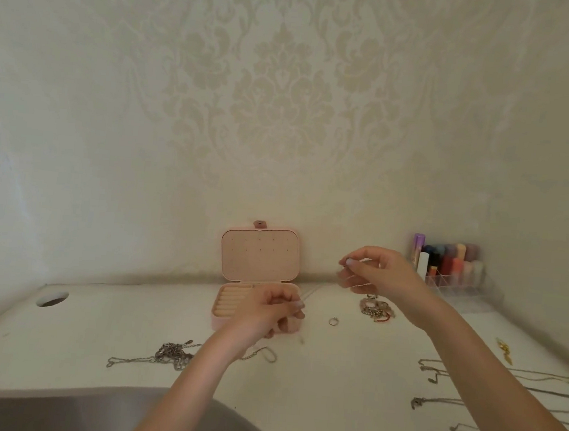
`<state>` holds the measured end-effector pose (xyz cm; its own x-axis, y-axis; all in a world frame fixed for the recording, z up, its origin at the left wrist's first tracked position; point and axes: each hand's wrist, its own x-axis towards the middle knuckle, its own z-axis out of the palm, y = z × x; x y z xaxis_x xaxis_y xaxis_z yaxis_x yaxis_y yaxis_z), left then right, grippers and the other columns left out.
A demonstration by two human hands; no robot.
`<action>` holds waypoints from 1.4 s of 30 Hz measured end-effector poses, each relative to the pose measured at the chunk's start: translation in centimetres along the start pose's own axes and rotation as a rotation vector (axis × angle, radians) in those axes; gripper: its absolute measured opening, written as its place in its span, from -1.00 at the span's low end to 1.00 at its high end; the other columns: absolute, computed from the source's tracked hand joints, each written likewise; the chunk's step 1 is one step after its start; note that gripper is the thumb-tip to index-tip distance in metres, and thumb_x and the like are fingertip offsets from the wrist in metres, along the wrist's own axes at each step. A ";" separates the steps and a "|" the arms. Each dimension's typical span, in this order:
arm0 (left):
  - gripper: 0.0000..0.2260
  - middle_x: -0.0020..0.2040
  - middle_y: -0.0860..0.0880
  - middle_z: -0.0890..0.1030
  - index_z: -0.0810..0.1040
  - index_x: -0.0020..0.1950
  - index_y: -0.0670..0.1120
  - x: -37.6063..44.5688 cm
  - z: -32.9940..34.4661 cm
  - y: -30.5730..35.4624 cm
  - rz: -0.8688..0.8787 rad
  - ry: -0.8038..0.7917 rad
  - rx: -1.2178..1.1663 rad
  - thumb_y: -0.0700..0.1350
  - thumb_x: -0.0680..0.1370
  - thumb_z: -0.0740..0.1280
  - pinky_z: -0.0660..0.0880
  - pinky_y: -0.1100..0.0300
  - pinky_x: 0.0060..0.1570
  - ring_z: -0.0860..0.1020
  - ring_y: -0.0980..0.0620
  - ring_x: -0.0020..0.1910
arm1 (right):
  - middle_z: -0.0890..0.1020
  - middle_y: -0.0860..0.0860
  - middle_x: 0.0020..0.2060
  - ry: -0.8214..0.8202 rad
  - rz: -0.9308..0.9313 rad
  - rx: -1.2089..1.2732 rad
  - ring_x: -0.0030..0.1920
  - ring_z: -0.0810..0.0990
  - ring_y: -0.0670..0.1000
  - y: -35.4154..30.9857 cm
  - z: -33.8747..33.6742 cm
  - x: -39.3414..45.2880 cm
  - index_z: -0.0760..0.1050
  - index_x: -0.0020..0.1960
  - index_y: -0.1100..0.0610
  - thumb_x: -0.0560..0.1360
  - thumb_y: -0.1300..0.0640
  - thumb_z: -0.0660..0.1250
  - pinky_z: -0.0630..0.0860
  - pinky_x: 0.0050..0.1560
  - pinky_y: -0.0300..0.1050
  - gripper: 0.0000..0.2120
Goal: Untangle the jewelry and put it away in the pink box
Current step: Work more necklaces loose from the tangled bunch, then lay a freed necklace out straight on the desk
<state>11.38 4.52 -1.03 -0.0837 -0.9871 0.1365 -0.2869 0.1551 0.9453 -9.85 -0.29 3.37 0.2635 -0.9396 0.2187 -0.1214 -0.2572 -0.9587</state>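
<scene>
On the white desk (pixel 347 386) at far left lies a tangled silver chain (pixel 169 356). Your left hand (pixel 273 312) pinches a thin necklace (pixel 307 294) before the open pink rectangular box (pixel 259 254); your right hand (pixel 379 270) pinches its other end, above a jewelry clump (pixel 375 307).

Pink box (pixel 259 254) open against the wall, lid upright showing a perforated inner panel, base with ribbed ring rolls at left. Silver chain (pixel 167 356) bunched at front left of the counter; tangled cluster of jewelry (pixel 375 308) right of the box with a single ring (pixel 333 321) just beside it. Several thin necklaces (pixel 469 372) stretched out separately at far right.
</scene>
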 end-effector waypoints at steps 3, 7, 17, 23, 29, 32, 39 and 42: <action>-0.90 -0.33 0.06 0.63 0.60 -0.18 -0.13 -0.1 -0.5 -0.7 -0.019 0.033 -0.017 -0.22 0.53 0.36 0.27 0.33 -0.52 0.44 0.16 -0.45 | 0.70 0.15 -0.13 0.064 0.043 0.074 -0.17 0.70 0.07 0.5 -0.4 -0.1 0.60 0.00 0.23 0.56 0.23 0.30 0.62 -0.17 -0.18 -0.88; -0.93 -0.36 0.04 0.64 0.61 -0.17 -0.17 -0.2 -1.3 -1.6 -0.033 0.023 -0.027 -0.25 0.52 0.38 0.39 0.32 -0.48 0.46 0.17 -0.44 | 0.68 0.17 -0.14 0.197 0.105 0.127 -0.21 0.69 0.05 1.0 -1.1 0.2 0.58 -0.01 0.28 0.56 0.26 0.30 0.61 -0.28 -0.22 -0.89; -0.79 -0.37 0.04 0.58 0.64 -0.32 0.03 0.3 -2.0 -3.7 0.029 0.042 0.295 -0.18 0.50 0.42 0.32 0.29 -0.33 0.43 0.14 -0.36 | 0.67 0.13 -0.29 0.409 0.170 -0.294 -0.36 0.60 0.02 4.3 -3.6 -0.5 0.62 -0.19 0.24 0.47 0.27 0.37 0.60 -0.18 -0.04 -0.90; -0.85 -0.32 0.04 0.60 0.61 -0.15 -0.06 0.5 -1.3 -4.1 0.056 0.022 0.364 -0.27 0.55 0.32 0.41 0.38 -0.30 0.55 0.25 -0.41 | 0.60 0.02 -0.29 0.485 0.169 -0.629 -0.27 0.53 0.00 6.9 -4.9 -1.8 0.56 -0.30 0.13 0.46 0.18 0.40 0.41 -0.25 -0.15 -0.84; -0.85 -0.26 0.02 0.48 0.45 -0.07 -0.06 0.5 -0.2 -4.7 0.114 -0.004 0.546 -0.28 0.60 0.19 0.36 0.41 -0.41 0.48 0.14 -0.40 | 0.61 0.01 -0.25 0.475 0.257 -0.995 -0.26 0.55 0.02 8.8 -4.9 -2.8 0.60 -0.16 0.12 0.49 0.16 0.34 0.41 -0.30 -0.17 -0.91; -0.88 -0.13 0.05 0.47 0.47 0.02 -0.12 0.9 0.2 -4.8 0.223 -0.025 0.733 -0.28 0.59 0.17 0.30 0.37 -0.22 0.45 0.06 -0.15 | 0.60 0.00 -0.25 0.464 0.297 -1.115 -0.25 0.55 0.01 9.5 -5.2 -3.1 0.59 -0.18 0.10 0.51 0.17 0.30 0.40 -0.32 -0.18 -0.87; -0.77 0.14 -0.08 0.50 0.46 0.17 -0.13 1.6 1.3 -5.1 0.286 -0.026 0.988 -0.29 0.57 0.14 0.44 -0.01 0.06 0.52 -0.12 0.08 | 0.59 -0.01 -0.31 0.507 0.368 -1.257 -0.28 0.54 0.00 10.2 -6.4 -3.0 0.60 -0.19 0.09 0.52 0.21 0.25 0.32 -0.41 -0.22 -0.82; -0.76 0.14 -0.01 0.55 0.47 0.21 -0.09 1.3 1.5 -5.4 0.279 0.014 0.951 -0.26 0.56 0.20 0.44 0.11 0.01 0.53 -0.05 0.08 | 0.55 -0.02 -0.36 0.521 0.363 -1.271 -0.33 0.51 -0.01 10.8 -6.9 -3.3 0.56 -0.28 0.09 0.51 0.23 0.25 0.25 -0.47 -0.23 -0.78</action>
<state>11.40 2.49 -6.35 -0.2555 -0.9097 0.3273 -0.9058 0.3436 0.2481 -18.65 -1.54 -6.42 -0.3113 -0.8989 0.3083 -0.9422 0.2498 -0.2232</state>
